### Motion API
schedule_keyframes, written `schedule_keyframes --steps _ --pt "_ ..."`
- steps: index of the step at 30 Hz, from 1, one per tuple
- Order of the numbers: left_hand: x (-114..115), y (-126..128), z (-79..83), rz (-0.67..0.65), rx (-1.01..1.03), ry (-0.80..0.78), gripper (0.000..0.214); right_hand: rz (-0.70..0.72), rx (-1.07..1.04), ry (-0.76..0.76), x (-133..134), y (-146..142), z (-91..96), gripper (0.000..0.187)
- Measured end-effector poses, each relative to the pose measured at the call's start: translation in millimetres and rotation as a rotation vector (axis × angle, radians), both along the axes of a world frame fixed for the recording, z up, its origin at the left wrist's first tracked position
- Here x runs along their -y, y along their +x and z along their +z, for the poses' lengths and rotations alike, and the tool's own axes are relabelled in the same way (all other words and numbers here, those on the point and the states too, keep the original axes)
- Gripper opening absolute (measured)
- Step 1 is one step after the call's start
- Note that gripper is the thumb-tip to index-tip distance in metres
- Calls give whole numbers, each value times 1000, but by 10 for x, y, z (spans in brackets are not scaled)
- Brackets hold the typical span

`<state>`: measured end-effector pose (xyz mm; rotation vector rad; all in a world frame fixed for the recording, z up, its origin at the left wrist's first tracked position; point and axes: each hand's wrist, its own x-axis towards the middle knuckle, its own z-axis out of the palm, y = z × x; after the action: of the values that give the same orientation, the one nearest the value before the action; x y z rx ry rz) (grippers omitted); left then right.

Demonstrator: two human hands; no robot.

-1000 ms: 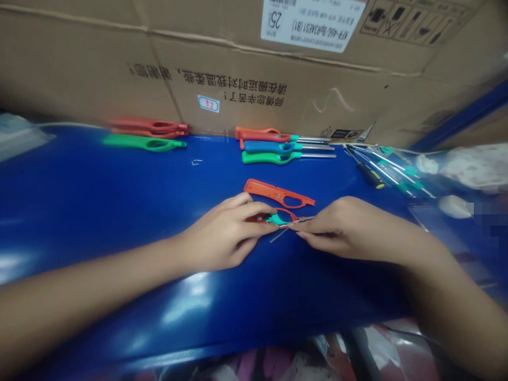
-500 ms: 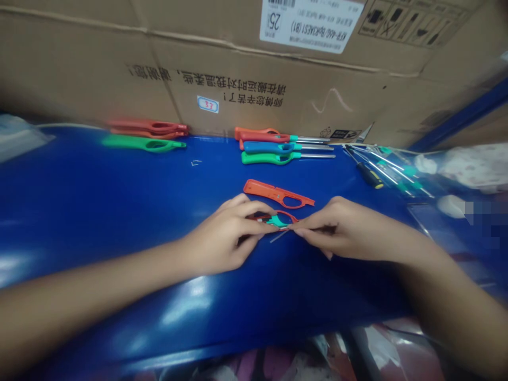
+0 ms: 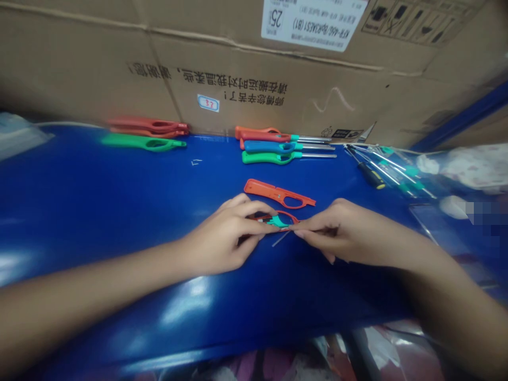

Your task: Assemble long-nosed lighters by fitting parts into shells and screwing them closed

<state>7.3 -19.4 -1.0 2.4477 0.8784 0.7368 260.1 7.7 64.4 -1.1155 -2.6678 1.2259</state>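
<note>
In the head view my left hand [image 3: 232, 233] is closed around the left part of an orange lighter casing half [image 3: 291, 215], which has a teal trigger [image 3: 281, 222] in it. My right hand [image 3: 343, 230] pinches thumb and forefinger together at the casing's right end. What lies between those fingertips is too small to make out. A thin pale strip [image 3: 280, 239] sticks out below the casing, close to the right fingertips. Just beyond the hands another orange casing half [image 3: 270, 191] lies on the blue table, its hollow side up.
Several lighters with metal rods, including a green one [image 3: 265, 157], lie along the cardboard box [image 3: 99, 63]. Red and green handles [image 3: 135, 142] lie at the left. A screwdriver [image 3: 371, 174] and metal rods with teal ends [image 3: 400, 164] are at the right.
Both hands hold nearly the same position on the casing. The right hand and the pale strip have shifted very slightly to the right.
</note>
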Motion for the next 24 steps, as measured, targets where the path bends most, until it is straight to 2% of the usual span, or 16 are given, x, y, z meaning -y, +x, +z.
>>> schedule_keyframes --steps 6,10,12,20,24 --pt "8 2 8 -3 -16 -9 39 127 109 263 35 21 16 27" --pt "10 7 18 -5 -17 -9 37 150 134 327 47 43 3 22" --pt "9 8 18 -5 -23 -9 36 126 116 283 40 32 3 24" --pt "5 -1 12 0 -32 7 37 -70 69 -47 34 -30 20 31" --pt "7 3 16 -6 -37 2 40 -77 61 -74 39 -40 12 32"
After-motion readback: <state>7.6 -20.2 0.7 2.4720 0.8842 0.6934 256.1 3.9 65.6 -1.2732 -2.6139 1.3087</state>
